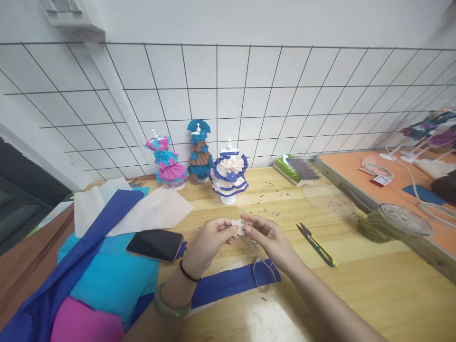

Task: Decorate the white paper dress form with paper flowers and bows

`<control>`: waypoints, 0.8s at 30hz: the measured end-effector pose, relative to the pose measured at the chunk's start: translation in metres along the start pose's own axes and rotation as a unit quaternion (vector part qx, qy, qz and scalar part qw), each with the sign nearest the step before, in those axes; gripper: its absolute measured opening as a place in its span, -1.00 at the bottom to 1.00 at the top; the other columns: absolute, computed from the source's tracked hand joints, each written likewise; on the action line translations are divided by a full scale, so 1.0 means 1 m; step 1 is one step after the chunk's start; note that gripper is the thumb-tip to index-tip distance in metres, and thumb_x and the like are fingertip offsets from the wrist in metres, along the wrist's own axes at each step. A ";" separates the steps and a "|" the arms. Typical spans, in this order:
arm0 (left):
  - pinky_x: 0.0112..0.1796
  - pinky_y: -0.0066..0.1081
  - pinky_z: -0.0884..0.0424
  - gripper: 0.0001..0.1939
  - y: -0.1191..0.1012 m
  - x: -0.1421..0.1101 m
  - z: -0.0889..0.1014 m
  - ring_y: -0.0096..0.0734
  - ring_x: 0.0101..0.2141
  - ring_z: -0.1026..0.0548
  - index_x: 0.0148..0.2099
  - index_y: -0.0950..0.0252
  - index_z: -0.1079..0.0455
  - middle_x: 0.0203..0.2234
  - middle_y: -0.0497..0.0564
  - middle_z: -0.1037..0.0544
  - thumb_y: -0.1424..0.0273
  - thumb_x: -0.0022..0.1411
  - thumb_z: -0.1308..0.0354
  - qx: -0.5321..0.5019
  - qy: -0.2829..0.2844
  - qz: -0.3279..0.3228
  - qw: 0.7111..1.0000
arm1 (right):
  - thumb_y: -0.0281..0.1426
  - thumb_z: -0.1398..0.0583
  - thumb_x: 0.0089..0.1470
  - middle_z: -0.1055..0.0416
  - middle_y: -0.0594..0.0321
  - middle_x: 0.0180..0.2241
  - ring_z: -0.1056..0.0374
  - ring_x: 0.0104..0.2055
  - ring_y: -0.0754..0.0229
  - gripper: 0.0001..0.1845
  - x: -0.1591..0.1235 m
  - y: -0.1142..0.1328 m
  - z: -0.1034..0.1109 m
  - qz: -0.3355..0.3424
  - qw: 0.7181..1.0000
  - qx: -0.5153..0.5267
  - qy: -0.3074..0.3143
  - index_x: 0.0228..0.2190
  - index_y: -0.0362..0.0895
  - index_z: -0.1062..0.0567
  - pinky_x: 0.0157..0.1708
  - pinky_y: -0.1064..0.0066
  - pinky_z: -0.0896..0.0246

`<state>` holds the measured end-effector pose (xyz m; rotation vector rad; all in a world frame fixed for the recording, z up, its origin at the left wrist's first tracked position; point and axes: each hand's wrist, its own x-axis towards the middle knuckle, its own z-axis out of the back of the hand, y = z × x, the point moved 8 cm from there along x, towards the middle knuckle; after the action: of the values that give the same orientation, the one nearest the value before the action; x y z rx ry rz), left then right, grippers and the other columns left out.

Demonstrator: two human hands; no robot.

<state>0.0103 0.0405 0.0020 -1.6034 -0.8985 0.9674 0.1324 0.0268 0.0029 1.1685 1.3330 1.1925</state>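
Note:
Between my two hands is a small white paper flower (236,227). My left hand (216,233) pinches its left side between thumb and fingers. The right side of the flower is in the fingertips of my right hand (265,231). A thin whitish cord (260,260) hangs in loops below my right hand; whether that hand grips it I cannot tell. Under my wrists lies a strip of dark blue crepe paper (228,285). Just behind my hands stands a mini dress form (228,178) in a white and blue ruffled paper dress.
Two more dressed forms, one pink and turquoise (167,164), one teal and brown (199,154), stand by the wall. A phone (155,244) lies left beside coloured paper sheets (110,280). Thread snips (316,244), a clear disc (327,200) and a round container (394,223) are on the right.

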 end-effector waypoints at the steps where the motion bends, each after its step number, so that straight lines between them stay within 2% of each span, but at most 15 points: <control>1: -0.38 -0.46 -0.27 -0.81 0.001 0.000 0.000 -0.46 -0.41 -0.39 -0.36 0.36 -0.44 -0.47 0.03 -0.48 0.32 0.07 -0.15 -0.019 -0.005 0.001 1.000 | -0.22 -0.27 -0.14 -0.45 0.20 -0.35 -0.36 -0.29 0.18 -0.59 0.000 -0.001 -0.002 -0.001 1.000 0.008 0.006 -0.22 -0.13 -0.47 -0.21 0.30 -0.24; 4: -0.35 -0.46 -0.27 -0.78 0.005 0.000 -0.001 -0.43 -0.35 -0.40 -0.30 0.36 -0.46 -0.37 0.07 -0.49 0.31 0.08 -0.15 -0.077 -0.005 0.016 0.997 | -0.23 -0.27 -0.12 -0.48 0.16 -0.31 -0.38 -0.23 0.14 -0.65 -0.002 -0.001 -0.010 0.020 0.999 0.035 0.023 -0.25 -0.12 -0.50 -0.13 0.24 -0.23; 7: -0.34 -0.46 -0.27 -0.78 0.007 -0.001 -0.003 -0.43 -0.35 -0.39 -0.30 0.37 -0.48 -0.37 0.08 -0.49 0.31 0.07 -0.16 -0.104 -0.003 0.025 0.994 | -0.22 -0.25 -0.10 -0.49 0.15 -0.33 -0.38 -0.27 0.13 -0.68 -0.002 0.001 -0.009 0.042 0.998 0.038 -0.006 -0.29 -0.12 -0.52 -0.17 0.24 -0.26; 16: -0.34 -0.44 -0.28 -0.80 0.001 -0.003 -0.006 -0.45 -0.41 -0.40 -0.38 0.38 -0.47 -0.49 0.04 -0.49 0.31 0.03 -0.19 -0.066 -0.012 0.012 0.998 | -0.31 -0.20 -0.01 -0.40 0.18 -0.43 -0.33 -0.35 0.17 -0.79 -0.008 0.022 0.000 0.152 0.979 -0.112 -0.074 -0.31 -0.09 -0.56 -0.33 0.31 -0.25; 20: -0.32 -0.41 -0.31 -0.78 0.002 -0.004 -0.007 -0.42 -0.39 -0.43 -0.37 0.39 -0.47 -0.46 0.07 -0.51 0.30 0.04 -0.19 -0.069 -0.013 0.014 0.997 | -0.35 -0.19 0.01 -0.37 0.20 -0.44 -0.31 -0.35 0.18 -0.82 -0.013 0.032 -0.005 0.200 0.965 -0.148 -0.077 -0.31 -0.04 -0.56 -0.35 0.33 -0.24; 24: -0.28 -0.38 -0.33 -0.79 0.001 -0.005 -0.007 -0.43 -0.41 -0.43 -0.38 0.40 -0.46 -0.46 0.07 -0.51 0.32 0.04 -0.18 -0.077 -0.018 0.023 0.997 | -0.39 -0.17 0.03 -0.34 0.21 -0.42 -0.30 -0.33 0.19 -0.80 -0.015 0.033 -0.009 0.212 0.961 -0.166 -0.064 -0.27 -0.01 -0.54 -0.33 0.33 -0.23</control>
<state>0.0151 0.0334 0.0030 -1.7482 -0.9833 0.9816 0.1265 0.0134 0.0374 1.2899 0.7631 1.5468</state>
